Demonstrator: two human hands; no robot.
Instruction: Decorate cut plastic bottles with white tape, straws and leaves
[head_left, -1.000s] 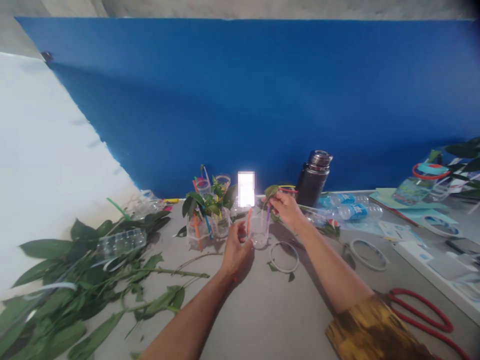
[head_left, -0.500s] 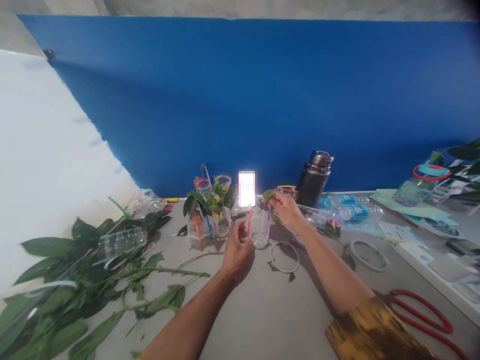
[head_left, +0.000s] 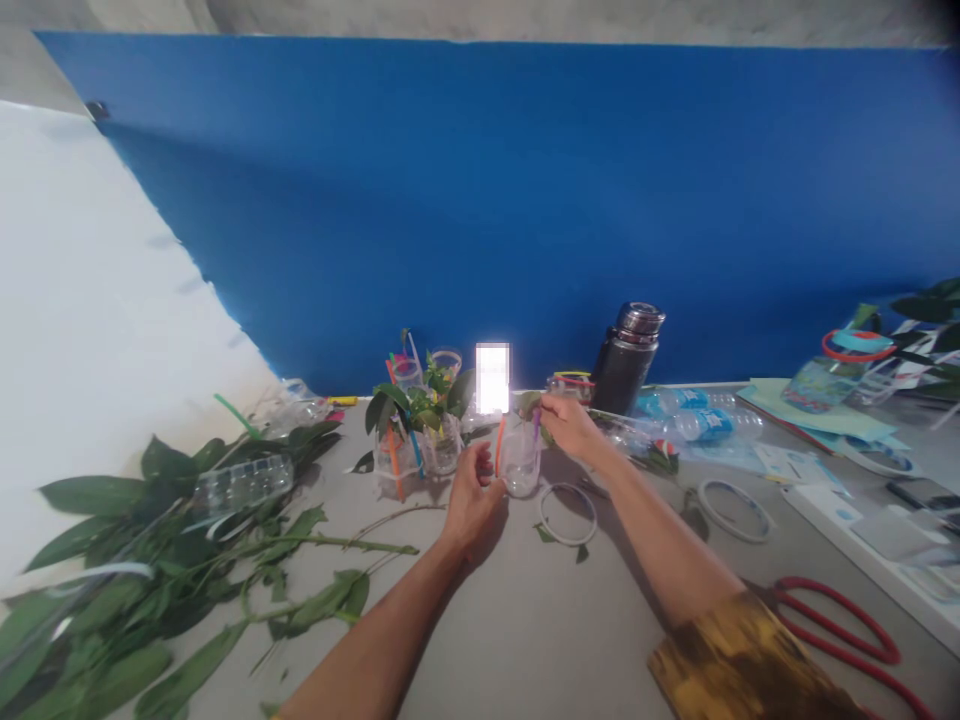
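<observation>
Clear plastic cup [head_left: 519, 465] stands on the bench [head_left: 540, 620] between both hands, the left hand [head_left: 472, 505] in a narrow grip against its side — the right hand [head_left: 570, 428] pinching a green leaf [head_left: 529, 404] beside the purple straw [head_left: 537, 425] at its rim.

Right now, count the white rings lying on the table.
2: one ring just in front of the clear plastic cup, the other further right; more may be hidden at the far right.

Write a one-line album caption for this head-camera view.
The left hand at a clear plastic cup of coloured straws, the right hand holding a leaf.
</observation>
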